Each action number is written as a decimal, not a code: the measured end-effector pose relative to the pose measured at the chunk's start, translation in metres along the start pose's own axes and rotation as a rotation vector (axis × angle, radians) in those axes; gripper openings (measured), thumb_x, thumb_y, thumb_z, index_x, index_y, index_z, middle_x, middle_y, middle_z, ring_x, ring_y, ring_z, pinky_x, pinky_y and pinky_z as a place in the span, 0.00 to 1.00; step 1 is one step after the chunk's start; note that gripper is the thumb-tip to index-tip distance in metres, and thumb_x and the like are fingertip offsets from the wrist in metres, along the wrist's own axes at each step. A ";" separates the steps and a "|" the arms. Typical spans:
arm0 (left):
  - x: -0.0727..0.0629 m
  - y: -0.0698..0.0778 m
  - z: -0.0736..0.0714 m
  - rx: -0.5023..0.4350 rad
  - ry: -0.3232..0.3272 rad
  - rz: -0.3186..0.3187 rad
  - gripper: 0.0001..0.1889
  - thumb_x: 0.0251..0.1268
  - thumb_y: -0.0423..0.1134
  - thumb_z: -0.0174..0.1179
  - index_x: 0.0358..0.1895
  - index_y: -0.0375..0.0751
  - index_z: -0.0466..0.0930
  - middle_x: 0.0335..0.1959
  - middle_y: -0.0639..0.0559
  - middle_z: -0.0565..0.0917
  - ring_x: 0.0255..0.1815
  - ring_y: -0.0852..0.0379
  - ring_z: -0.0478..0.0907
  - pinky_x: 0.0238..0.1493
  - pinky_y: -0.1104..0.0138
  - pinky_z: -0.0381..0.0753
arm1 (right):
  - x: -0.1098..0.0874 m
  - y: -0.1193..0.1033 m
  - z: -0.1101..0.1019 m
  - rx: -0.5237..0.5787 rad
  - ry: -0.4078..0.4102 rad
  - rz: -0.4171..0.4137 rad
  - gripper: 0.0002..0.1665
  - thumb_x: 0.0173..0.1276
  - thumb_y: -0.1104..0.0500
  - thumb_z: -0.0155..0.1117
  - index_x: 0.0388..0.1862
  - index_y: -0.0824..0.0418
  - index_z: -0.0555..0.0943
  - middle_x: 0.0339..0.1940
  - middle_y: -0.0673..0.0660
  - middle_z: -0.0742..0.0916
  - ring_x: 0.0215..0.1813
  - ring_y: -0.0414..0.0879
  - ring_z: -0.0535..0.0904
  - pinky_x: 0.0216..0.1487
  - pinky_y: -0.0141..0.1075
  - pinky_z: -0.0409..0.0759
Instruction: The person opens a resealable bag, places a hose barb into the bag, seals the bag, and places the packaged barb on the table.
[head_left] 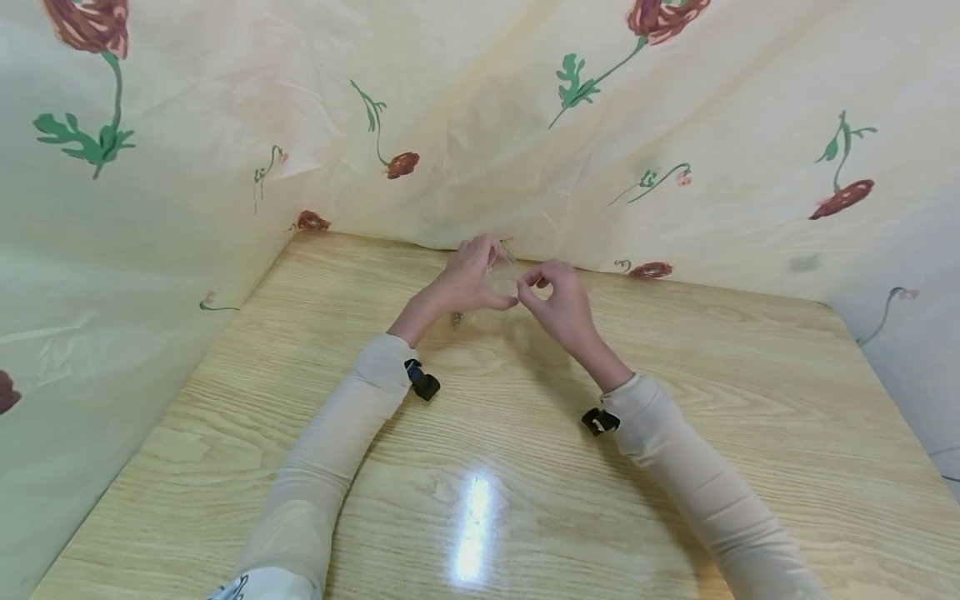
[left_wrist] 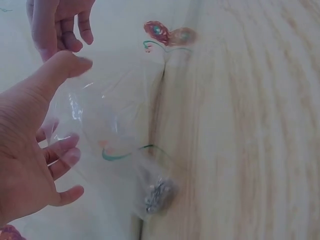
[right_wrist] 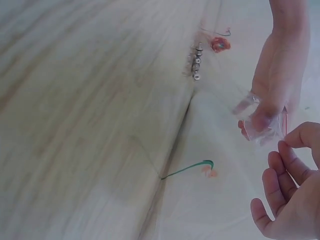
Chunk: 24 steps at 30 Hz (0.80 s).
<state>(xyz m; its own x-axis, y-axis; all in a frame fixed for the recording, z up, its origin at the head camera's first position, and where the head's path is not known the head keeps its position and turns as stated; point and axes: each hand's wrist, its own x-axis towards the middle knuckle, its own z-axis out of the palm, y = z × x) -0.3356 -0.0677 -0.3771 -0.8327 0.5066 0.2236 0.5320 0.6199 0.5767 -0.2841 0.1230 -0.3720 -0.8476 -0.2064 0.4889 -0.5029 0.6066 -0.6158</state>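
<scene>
A clear plastic bag (left_wrist: pixel 112 117) hangs between the two hands, with several small shiny metal pieces (left_wrist: pixel 159 195), screw-like in shape, gathered in its lower corner. My left hand (head_left: pixel 467 279) holds the bag, thumb and fingers spread wide around it; in the right wrist view the plastic folds over the left thumb. My right hand (head_left: pixel 564 308) pinches the bag's edge between thumb and forefinger close to the left thumb, its other fingers loosely bent. In the right wrist view the metal pieces (right_wrist: pixel 197 62) hang beyond the left hand, beside the table edge.
The wood-grain table (head_left: pixel 480 433) stretches below both forearms. A flower-printed sheet (head_left: pixel 480 125) rises right behind the hands along the table's back edge and also covers the left side. Black straps (head_left: pixel 422 381) sit at both wrists over pale sleeves.
</scene>
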 end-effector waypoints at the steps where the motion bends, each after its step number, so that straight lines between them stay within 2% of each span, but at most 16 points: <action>1: 0.000 0.000 -0.001 -0.008 0.002 0.008 0.34 0.55 0.54 0.74 0.53 0.41 0.63 0.44 0.49 0.65 0.47 0.50 0.60 0.49 0.60 0.57 | 0.001 0.001 -0.001 0.010 0.012 0.000 0.06 0.67 0.67 0.64 0.34 0.71 0.84 0.36 0.67 0.87 0.44 0.60 0.78 0.55 0.54 0.76; 5: -0.001 0.000 -0.006 -0.036 0.003 0.031 0.35 0.58 0.55 0.73 0.59 0.40 0.66 0.49 0.46 0.70 0.51 0.49 0.63 0.56 0.58 0.62 | 0.003 0.005 -0.005 0.038 0.046 0.019 0.06 0.67 0.68 0.63 0.36 0.73 0.83 0.38 0.68 0.87 0.44 0.60 0.79 0.54 0.52 0.76; 10: 0.001 0.000 -0.010 -0.086 0.024 0.054 0.28 0.64 0.51 0.70 0.59 0.39 0.70 0.52 0.44 0.73 0.54 0.49 0.66 0.60 0.58 0.64 | 0.005 0.007 -0.011 0.063 0.077 0.069 0.06 0.68 0.69 0.61 0.38 0.74 0.82 0.41 0.70 0.86 0.45 0.61 0.79 0.55 0.51 0.75; 17: 0.001 0.000 -0.012 -0.189 0.060 0.058 0.19 0.71 0.46 0.63 0.57 0.39 0.76 0.47 0.47 0.75 0.50 0.52 0.69 0.56 0.61 0.69 | 0.008 0.011 -0.020 0.085 0.103 0.103 0.08 0.71 0.67 0.61 0.41 0.74 0.82 0.43 0.70 0.86 0.46 0.60 0.80 0.56 0.49 0.74; 24: 0.001 0.001 -0.012 -0.245 0.148 0.073 0.12 0.74 0.42 0.60 0.51 0.39 0.82 0.41 0.47 0.78 0.44 0.54 0.73 0.51 0.65 0.74 | 0.010 0.016 -0.027 0.123 0.119 0.113 0.08 0.72 0.67 0.61 0.41 0.74 0.82 0.42 0.69 0.87 0.44 0.50 0.79 0.52 0.41 0.74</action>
<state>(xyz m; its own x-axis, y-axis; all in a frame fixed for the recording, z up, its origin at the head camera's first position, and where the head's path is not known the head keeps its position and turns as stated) -0.3378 -0.0746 -0.3668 -0.8164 0.4404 0.3736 0.5535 0.4124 0.7235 -0.2961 0.1515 -0.3599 -0.8775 -0.0461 0.4774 -0.4289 0.5206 -0.7382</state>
